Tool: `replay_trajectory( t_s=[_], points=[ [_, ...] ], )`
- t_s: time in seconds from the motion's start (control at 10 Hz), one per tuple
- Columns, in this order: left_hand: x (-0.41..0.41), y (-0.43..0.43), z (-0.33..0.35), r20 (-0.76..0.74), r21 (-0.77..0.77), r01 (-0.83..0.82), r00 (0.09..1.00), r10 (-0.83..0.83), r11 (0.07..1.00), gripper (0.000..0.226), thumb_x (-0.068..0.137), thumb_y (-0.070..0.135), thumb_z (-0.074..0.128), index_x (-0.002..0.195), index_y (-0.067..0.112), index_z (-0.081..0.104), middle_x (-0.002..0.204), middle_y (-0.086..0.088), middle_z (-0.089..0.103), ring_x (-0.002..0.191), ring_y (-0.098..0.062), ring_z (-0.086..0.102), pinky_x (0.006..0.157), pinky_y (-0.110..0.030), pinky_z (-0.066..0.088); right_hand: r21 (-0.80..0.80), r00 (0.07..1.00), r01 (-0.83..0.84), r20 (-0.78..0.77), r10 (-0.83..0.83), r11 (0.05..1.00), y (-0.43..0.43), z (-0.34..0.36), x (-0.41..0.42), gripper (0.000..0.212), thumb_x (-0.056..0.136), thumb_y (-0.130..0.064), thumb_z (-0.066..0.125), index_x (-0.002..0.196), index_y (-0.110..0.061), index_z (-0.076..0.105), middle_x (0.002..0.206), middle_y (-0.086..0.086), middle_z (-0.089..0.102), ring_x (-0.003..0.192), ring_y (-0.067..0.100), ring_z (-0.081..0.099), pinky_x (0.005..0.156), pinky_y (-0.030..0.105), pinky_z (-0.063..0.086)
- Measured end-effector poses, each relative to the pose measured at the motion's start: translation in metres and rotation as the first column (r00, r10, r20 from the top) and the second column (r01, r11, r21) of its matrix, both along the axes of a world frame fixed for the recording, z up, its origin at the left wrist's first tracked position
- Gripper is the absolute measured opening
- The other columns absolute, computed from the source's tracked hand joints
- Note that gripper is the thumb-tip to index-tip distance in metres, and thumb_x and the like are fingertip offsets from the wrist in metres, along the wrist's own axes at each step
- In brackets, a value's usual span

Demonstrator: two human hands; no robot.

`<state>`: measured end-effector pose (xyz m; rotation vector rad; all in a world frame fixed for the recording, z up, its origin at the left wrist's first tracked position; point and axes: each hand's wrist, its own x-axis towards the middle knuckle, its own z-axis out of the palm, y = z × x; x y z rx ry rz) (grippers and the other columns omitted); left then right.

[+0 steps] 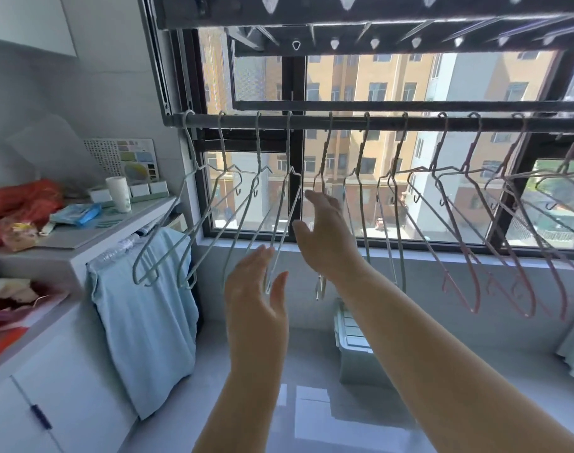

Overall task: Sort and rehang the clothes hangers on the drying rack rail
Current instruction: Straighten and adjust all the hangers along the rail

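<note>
Overhead, the dark drying rack rail (344,120) ran across the window (409,207), and wire hangers hooked over it in a row from its left end to its right. Pale green hangers (194,223) hung toward the left end, grey ones (393,223) near the middle, pink ones (475,240) toward the right end. Both bare arms were raised in front of the row. The left hand (256,289) was held flat and upright, fingers straight and thumb apart, gripping nothing; the low tip of the fourth green hanger (284,223) sat in the gap between thumb and fingers, and I could not tell whether it touched the skin. The right hand (324,237) was higher, just right of that hanger, fingers loosely spread and holding nothing. A light blue cloth (148,315) draped over the edge of the white cabinet (50,387) at the left, and a lidded plastic box (354,348) stood on the floor below the window.
</note>
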<state>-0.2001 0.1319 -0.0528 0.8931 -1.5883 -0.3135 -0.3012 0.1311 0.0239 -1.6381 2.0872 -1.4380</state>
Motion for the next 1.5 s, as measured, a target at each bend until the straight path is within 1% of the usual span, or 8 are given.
replay_trajectory(
  t_s=[0.2,0.6,0.9,1.0,1.1,1.3,1.4,1.5],
  points=[
    [0.018,-0.021,-0.009,0.055,0.278,0.109,0.990,-0.129,0.954,0.037,0.085,0.009,0.061,0.121,0.012,0.058,0.104,-0.005,0.070,0.096,-0.016,0.066,0.083,-0.011,0.043,0.179,0.982,-0.059,0.189,0.025,0.982,-0.032,-0.008,0.032,0.043,0.091,-0.004,0.040,0.132,-0.007,0.029,0.131,0.018,0.044,0.116,0.031,0.048,0.085,0.032,0.038],
    [0.001,-0.023,-0.010,0.153,0.153,0.205,0.962,-0.228,0.967,0.020,0.082,0.006,0.064,0.099,0.012,0.071,0.081,-0.004,0.073,0.066,-0.002,0.057,0.064,0.003,0.036,0.087,0.840,-0.020,0.542,-0.030,0.996,-0.045,-0.023,0.020,0.049,0.084,0.013,0.031,0.128,-0.006,0.038,0.103,0.004,0.052,0.076,0.013,0.048,0.065,0.024,0.043],
    [-0.003,-0.016,-0.011,0.156,0.205,0.266,0.941,-0.300,0.942,0.030,0.080,0.021,0.067,0.109,0.012,0.066,0.091,-0.003,0.073,0.077,-0.006,0.064,0.069,0.001,0.039,0.127,0.924,0.047,0.371,-0.092,0.991,-0.039,-0.020,0.009,0.049,0.089,0.002,0.041,0.136,-0.003,0.027,0.119,0.012,0.045,0.107,0.024,0.050,0.089,0.029,0.045],
    [0.017,-0.020,-0.005,0.016,0.170,0.198,0.979,-0.203,0.965,0.038,0.074,0.024,0.069,0.109,0.012,0.066,0.096,0.000,0.069,0.085,-0.010,0.065,0.079,-0.016,0.049,0.018,0.996,0.052,0.077,-0.053,0.998,-0.034,-0.013,0.022,0.065,0.091,-0.007,0.045,0.145,-0.011,0.009,0.149,0.004,0.020,0.138,0.021,0.020,0.105,0.021,0.016],
    [0.037,-0.035,-0.001,0.033,-0.007,-0.024,0.999,0.024,1.000,0.033,0.076,0.017,0.069,0.108,0.008,0.065,0.096,-0.006,0.069,0.083,-0.015,0.064,0.078,-0.028,0.052,-0.002,0.999,-0.047,-0.006,0.047,0.999,-0.040,-0.004,0.038,0.057,0.092,-0.009,0.043,0.143,-0.008,0.018,0.148,0.005,0.024,0.137,0.022,0.024,0.104,0.024,0.023],
    [0.051,-0.053,-0.010,0.173,0.219,0.041,0.982,-0.080,0.975,0.033,0.084,0.011,0.062,0.117,0.014,0.062,0.096,-0.004,0.072,0.087,-0.011,0.066,0.071,0.002,0.038,0.165,0.920,-0.124,0.389,0.051,0.978,-0.073,-0.012,0.068,0.042,0.090,-0.005,0.041,0.131,-0.003,0.030,0.121,0.018,0.048,0.107,0.026,0.050,0.073,0.025,0.042],
    [0.049,-0.053,-0.014,0.168,0.199,0.059,0.981,-0.093,0.978,0.030,0.084,0.007,0.061,0.112,0.016,0.066,0.087,0.001,0.074,0.074,-0.002,0.062,0.067,0.004,0.037,0.364,0.997,0.031,-0.081,-0.001,0.931,-0.074,-0.021,0.071,0.034,0.095,-0.017,0.042,0.128,-0.011,0.044,0.094,0.001,0.056,0.111,0.016,0.050,0.086,0.025,0.037],
    [0.045,-0.052,-0.015,0.171,0.164,0.088,0.978,-0.116,0.983,0.027,0.082,0.005,0.063,0.106,0.016,0.068,0.082,0.000,0.074,0.070,-0.005,0.062,0.071,-0.010,0.043,0.150,0.824,-0.190,0.561,0.075,0.970,-0.080,-0.025,0.068,0.036,0.092,-0.009,0.044,0.128,-0.014,0.043,0.128,0.011,0.053,0.115,0.026,0.053,0.100,0.038,0.043]
  ],
)
